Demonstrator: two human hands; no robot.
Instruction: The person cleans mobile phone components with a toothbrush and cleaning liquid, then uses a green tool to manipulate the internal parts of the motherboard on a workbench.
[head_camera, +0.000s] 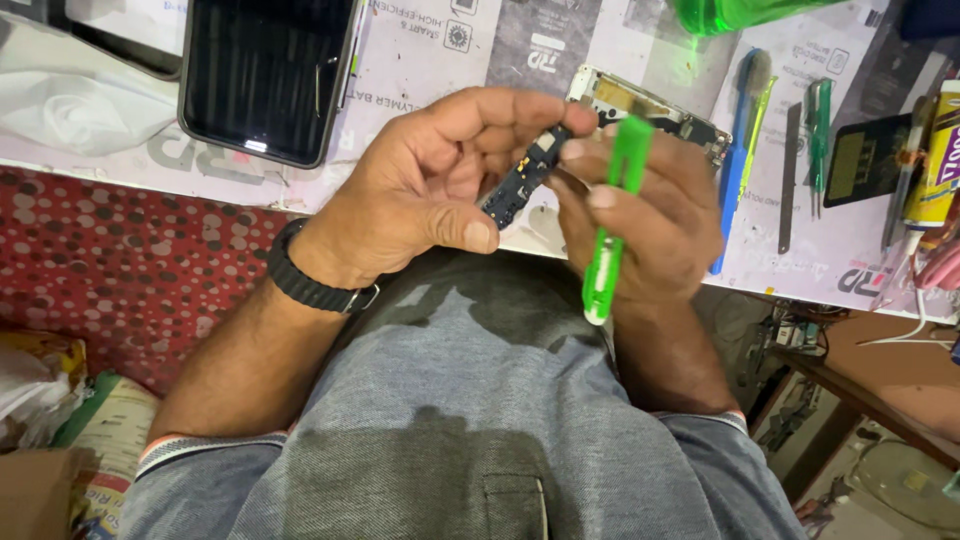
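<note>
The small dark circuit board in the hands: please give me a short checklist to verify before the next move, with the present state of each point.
1. Small dark circuit board pinched by left hand: ok.
2. Green translucent plastic tool in right hand: ok.
3. Tool tip position on the board: cannot tell, fingers hide it.
4. Board raised off the white paper-covered bench: ok.
5. Black flat phone screen lies apart from the hands: ok.

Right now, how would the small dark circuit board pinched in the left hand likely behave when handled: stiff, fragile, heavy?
The small dark circuit board looks thin and narrow, so probably light and fairly stiff. Its slim strip shape suggests it could snap or bend if squeezed hard. The left hand holds it by fingertips only, beside the bright green plastic tool in the right hand, so it may slip easily.
</note>
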